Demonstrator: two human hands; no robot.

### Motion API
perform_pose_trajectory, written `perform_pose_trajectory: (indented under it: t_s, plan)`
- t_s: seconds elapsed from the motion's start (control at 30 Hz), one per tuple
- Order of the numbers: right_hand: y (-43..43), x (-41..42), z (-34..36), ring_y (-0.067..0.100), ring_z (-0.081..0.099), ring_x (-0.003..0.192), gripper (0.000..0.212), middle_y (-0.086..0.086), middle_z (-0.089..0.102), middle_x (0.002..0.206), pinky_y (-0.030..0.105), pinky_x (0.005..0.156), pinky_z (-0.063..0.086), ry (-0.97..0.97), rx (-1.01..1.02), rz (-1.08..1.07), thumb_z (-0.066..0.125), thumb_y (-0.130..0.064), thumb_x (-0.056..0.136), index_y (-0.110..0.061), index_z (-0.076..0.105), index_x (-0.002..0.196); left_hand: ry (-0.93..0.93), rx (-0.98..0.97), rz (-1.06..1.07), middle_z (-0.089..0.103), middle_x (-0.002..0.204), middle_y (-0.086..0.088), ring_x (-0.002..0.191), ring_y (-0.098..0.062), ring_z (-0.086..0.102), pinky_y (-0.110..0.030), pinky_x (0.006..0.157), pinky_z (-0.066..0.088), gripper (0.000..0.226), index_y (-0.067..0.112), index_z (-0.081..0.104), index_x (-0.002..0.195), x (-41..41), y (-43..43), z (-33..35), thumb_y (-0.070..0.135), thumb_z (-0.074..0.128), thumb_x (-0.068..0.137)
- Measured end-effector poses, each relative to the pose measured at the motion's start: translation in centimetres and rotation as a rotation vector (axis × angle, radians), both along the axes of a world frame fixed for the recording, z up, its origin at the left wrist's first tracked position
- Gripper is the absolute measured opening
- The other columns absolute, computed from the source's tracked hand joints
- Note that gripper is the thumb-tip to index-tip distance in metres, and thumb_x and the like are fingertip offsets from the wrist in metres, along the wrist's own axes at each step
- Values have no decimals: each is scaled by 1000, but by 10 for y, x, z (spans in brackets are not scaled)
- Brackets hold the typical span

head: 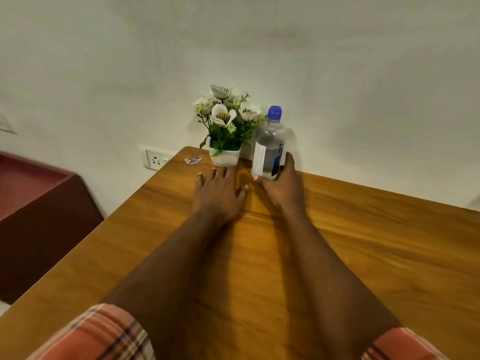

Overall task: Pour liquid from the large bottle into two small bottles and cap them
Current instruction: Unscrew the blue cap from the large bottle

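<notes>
Grasping large bottle (267,149) low down: right grip (283,185). Left grip (220,193) released, flat, just left of bottle, over tabletop (363,242).

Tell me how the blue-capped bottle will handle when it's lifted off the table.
The large bottle looks mostly full of clear liquid, so it is probably fairly heavy for its size. It stands tall and narrow, and the right hand grips it low down, so it may tip if pushed. Its blue cap is on, so spilling seems unlikely.
</notes>
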State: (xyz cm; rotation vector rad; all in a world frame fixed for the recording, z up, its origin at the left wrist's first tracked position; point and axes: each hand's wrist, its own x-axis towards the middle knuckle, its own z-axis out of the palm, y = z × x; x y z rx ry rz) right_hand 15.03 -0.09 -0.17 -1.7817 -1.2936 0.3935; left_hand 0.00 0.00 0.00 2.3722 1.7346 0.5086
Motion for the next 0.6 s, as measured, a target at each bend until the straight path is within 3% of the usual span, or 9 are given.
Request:
perform_pose_trajectory:
  t_s: [0.2, 0.37, 0.6]
  plan:
    - [13, 0, 3, 29, 55, 123, 91, 3, 55, 139, 44, 95, 52, 39, 30, 16, 84, -39, 68, -20, 33, 141, 17, 34, -4, 28, 154, -9, 144, -29, 20, -52, 117, 12, 63, 21, 21, 147, 3, 6, -2, 54, 35, 95]
    - [10, -1, 6, 27, 58, 119, 80, 5, 57, 135, 33, 85, 51, 24, 34, -19, 83, -38, 70, -16, 41, 135, 15, 56, 9, 30, 153, -10, 143, -30, 21, -53, 117, 12, 63, 22, 22, 147, 1, 3, -5, 54, 34, 94]
    - [-27, -8, 9, 25, 59, 118, 81, 5, 58, 134, 33, 87, 52, 39, 39, -27, 85, -36, 67, -15, 44, 133, 20, 25, 29, 28, 154, -6, 144, -27, 19, -52, 116, 4, 64, 24, 21, 148, 3, -22, -6, 57, 32, 94]
